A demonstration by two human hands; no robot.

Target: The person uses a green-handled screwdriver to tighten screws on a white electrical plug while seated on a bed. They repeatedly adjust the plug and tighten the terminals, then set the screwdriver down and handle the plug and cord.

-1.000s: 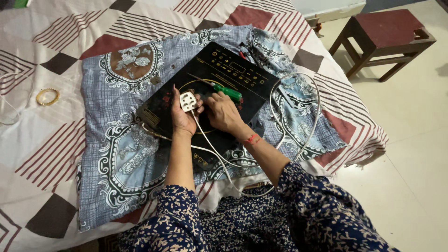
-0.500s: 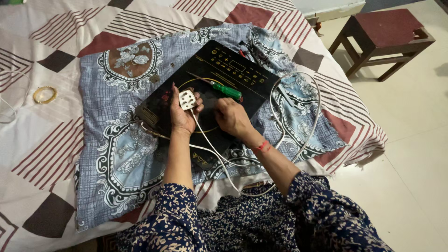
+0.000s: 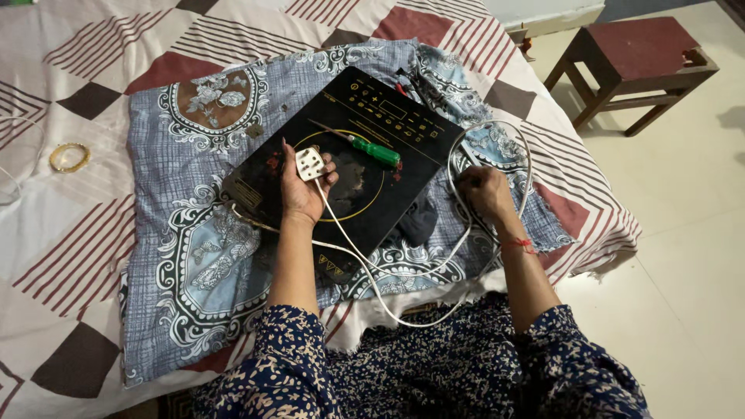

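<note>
Plug and cord being handled over a black induction cooktop on a bed.

Nearest, the white round power cord is looping off the mattress edge; the right hand, now moved off the cooktop, is closing on its coil. The left hand is gripping the white square three-pin plug, pins upward, above the flat black glass induction cooktop. Beyond are lying a green-handled screwdriver, blue patterned cloth, gold bangle, brown wooden stool.

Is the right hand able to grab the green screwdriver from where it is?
Probably yes. The right hand rests on the white cord beside the cooktop, and nothing lies between it and the green screwdriver.
</note>
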